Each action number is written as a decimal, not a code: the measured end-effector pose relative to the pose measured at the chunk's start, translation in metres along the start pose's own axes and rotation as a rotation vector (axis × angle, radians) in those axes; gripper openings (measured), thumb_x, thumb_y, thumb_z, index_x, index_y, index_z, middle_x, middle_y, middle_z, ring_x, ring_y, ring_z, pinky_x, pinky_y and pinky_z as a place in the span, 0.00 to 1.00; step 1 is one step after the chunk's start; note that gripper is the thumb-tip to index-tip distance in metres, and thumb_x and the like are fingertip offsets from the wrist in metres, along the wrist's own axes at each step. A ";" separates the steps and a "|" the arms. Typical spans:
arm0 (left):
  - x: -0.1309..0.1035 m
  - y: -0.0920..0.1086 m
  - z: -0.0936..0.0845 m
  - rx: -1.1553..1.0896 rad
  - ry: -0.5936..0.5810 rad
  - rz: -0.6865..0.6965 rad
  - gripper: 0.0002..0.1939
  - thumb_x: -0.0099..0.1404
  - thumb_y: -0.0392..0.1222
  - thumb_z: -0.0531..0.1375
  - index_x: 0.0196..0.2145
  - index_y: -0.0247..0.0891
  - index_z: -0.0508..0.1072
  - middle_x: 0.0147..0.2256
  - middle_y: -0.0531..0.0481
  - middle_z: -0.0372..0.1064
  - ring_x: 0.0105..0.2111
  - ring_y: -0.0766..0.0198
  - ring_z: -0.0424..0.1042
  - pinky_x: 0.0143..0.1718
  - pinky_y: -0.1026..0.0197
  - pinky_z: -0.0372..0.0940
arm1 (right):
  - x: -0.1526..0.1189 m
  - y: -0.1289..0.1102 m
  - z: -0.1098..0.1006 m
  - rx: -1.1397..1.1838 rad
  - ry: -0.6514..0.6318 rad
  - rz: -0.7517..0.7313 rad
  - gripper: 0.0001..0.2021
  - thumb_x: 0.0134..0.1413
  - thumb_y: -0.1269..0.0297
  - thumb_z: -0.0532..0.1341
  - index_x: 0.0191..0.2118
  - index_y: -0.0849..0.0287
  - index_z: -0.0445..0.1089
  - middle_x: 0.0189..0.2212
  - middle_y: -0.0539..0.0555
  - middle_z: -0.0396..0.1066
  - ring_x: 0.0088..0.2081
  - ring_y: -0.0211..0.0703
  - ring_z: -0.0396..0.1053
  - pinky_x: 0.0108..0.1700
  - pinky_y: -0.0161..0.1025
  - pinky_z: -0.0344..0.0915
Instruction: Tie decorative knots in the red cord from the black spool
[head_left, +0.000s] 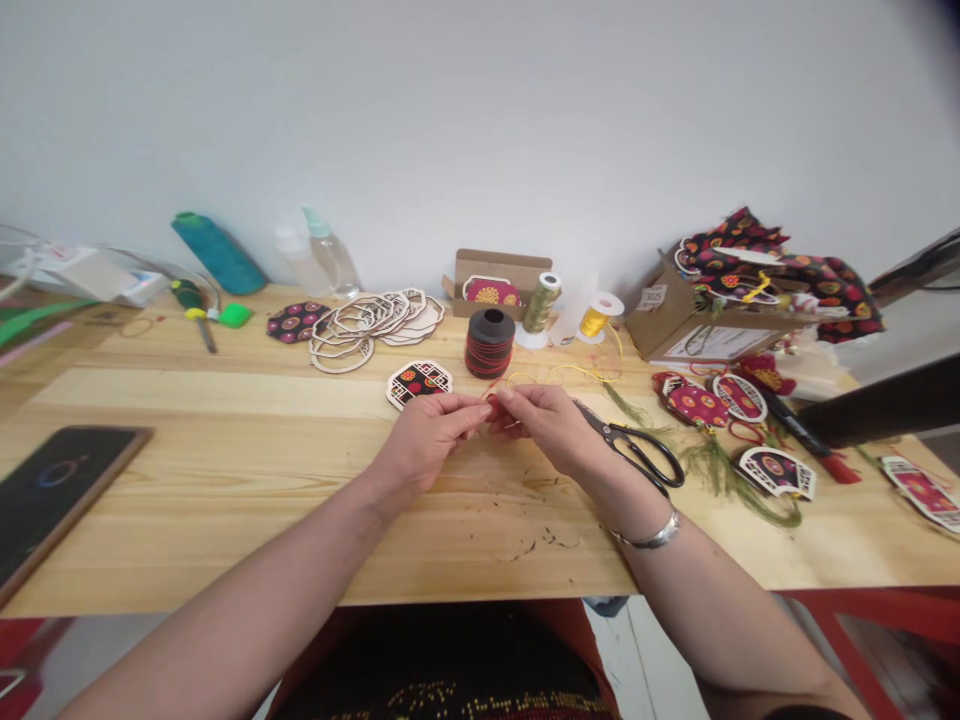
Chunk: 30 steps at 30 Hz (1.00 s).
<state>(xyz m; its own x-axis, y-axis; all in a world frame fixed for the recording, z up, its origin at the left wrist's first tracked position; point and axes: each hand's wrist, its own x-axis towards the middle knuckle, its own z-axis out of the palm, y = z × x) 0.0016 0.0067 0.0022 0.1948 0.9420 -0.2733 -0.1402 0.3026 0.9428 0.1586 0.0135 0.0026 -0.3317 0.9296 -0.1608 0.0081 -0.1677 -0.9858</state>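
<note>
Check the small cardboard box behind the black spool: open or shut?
Open. The flap of the small cardboard box stands up at the back, and a maroon patterned piece shows inside.

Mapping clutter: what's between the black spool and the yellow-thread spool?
An olive-thread spool, then a pale, blurred item, both shown in the head view.

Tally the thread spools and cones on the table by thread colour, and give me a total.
Teal cone: 1
Red thread on a black spool: 1
Olive-green spool: 1
Yellow spool: 1
Total: 4
</note>
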 end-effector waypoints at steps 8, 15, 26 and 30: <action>-0.001 0.000 0.000 0.044 0.018 0.023 0.09 0.49 0.43 0.66 0.23 0.34 0.75 0.16 0.57 0.59 0.16 0.75 0.50 0.19 0.65 0.42 | 0.001 -0.001 -0.002 -0.136 0.144 -0.061 0.08 0.43 0.62 0.64 0.27 0.62 0.71 0.20 0.47 0.65 0.21 0.30 0.54 0.24 0.33 0.52; -0.001 0.000 0.000 0.050 0.012 0.015 0.09 0.49 0.43 0.66 0.22 0.33 0.75 0.16 0.57 0.59 0.16 0.76 0.49 0.18 0.66 0.42 | 0.000 -0.004 0.000 -0.302 0.156 -0.145 0.05 0.47 0.66 0.60 0.24 0.60 0.68 0.19 0.46 0.62 0.24 0.34 0.58 0.28 0.34 0.54; 0.000 0.001 -0.002 0.017 -0.013 0.005 0.09 0.52 0.43 0.64 0.24 0.33 0.76 0.21 0.49 0.70 0.16 0.76 0.53 0.18 0.66 0.43 | -0.001 -0.007 0.000 -0.460 0.203 -0.182 0.07 0.51 0.66 0.58 0.24 0.59 0.65 0.21 0.47 0.65 0.26 0.35 0.60 0.32 0.35 0.56; 0.000 0.002 -0.003 -0.015 -0.003 0.003 0.09 0.53 0.43 0.63 0.27 0.32 0.76 0.28 0.44 0.75 0.16 0.76 0.54 0.18 0.66 0.43 | -0.002 -0.007 -0.001 -0.518 0.239 -0.198 0.07 0.53 0.65 0.56 0.26 0.59 0.66 0.23 0.49 0.68 0.27 0.37 0.62 0.32 0.35 0.57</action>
<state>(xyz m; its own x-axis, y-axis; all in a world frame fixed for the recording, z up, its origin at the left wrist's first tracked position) -0.0010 0.0079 0.0031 0.1975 0.9425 -0.2696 -0.1555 0.3017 0.9406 0.1599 0.0130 0.0096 -0.1533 0.9849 0.0810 0.4458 0.1420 -0.8838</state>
